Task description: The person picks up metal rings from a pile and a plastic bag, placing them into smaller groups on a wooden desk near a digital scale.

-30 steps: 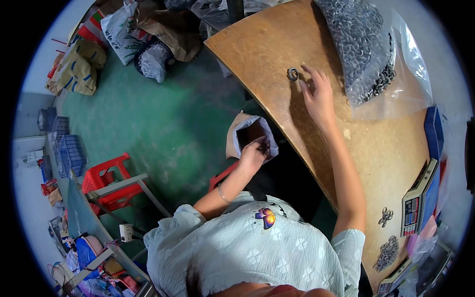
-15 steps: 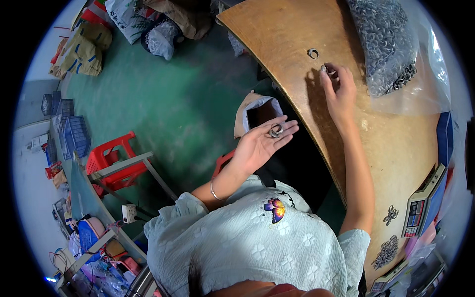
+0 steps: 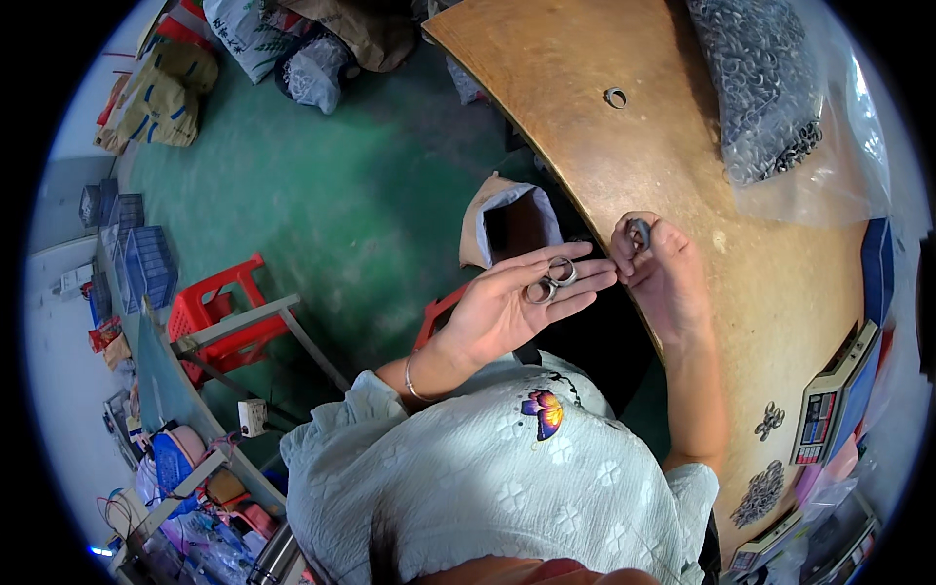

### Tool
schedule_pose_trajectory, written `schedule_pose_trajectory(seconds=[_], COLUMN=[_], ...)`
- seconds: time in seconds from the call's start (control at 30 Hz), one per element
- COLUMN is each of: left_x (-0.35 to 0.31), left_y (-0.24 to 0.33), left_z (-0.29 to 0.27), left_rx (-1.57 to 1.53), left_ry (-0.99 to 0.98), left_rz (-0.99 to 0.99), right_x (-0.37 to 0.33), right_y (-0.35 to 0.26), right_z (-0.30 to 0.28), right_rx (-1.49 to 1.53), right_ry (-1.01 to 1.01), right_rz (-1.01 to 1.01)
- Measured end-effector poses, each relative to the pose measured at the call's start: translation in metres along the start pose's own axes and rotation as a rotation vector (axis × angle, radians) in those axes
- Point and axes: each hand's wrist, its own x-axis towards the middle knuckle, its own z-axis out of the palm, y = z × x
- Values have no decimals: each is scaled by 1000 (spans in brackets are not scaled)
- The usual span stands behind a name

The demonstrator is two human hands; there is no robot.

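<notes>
Left hand [image 3: 507,304]: palm up, fingers flat, bearing two metal rings [image 3: 549,281] on the fingertips, off the table's edge.
Right hand [image 3: 663,278]: on the wooden table [image 3: 624,166], pinching one small dark ring [image 3: 640,232] between thumb and fingers.
Progress, judged: early; few rings gathered, most remain.
Clear plastic bag [image 3: 780,97], 1 o'clock: heaped dark rings.
Loose ring [image 3: 615,97], 12 o'clock.
Open pouch [image 3: 507,229], 11 o'clock of the left hand: contents unseen.
Ring clusters [image 3: 765,487], 4 o'clock, beside a scale [image 3: 829,405].

Green floor [image 3: 322,185], wooden table [image 3: 682,185], red stool [image 3: 219,312].
</notes>
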Motion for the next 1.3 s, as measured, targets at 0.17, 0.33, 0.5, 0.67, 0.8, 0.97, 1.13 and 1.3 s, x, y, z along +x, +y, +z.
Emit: schedule_pose_trajectory(seconds=[0.17,0.33,0.5,0.67,0.8,0.97,1.13,1.3], left_x=[-2,-2,-6,-6,8,69,83,54], left_y=[0,0,1,2,-2,-37,-35,-30], left_z=[0,-2,1,-7,-23,-186,-235,-128], left_rx=[7,-20,-6,38,169,172,376,37], left_ry=[-36,-53,-103,-78,35,389,307,402], left_rz=[-8,-6,8,29,98,210,119,-18], right_x=[-10,-12,-13,-15,-13,-6,4,10], right_y=[2,5,5,5,7,13,11,21], right_z=[11,11,11,15,13,9,0,-5], right_rx=[-313,-580,-798,-828,-875,-924,-1107,-1447], right_ry=[60,5,-13,-26,-25,31,54,-121], right_rz=[-198,-406,-551,-588,-592,-447,-430,-578])
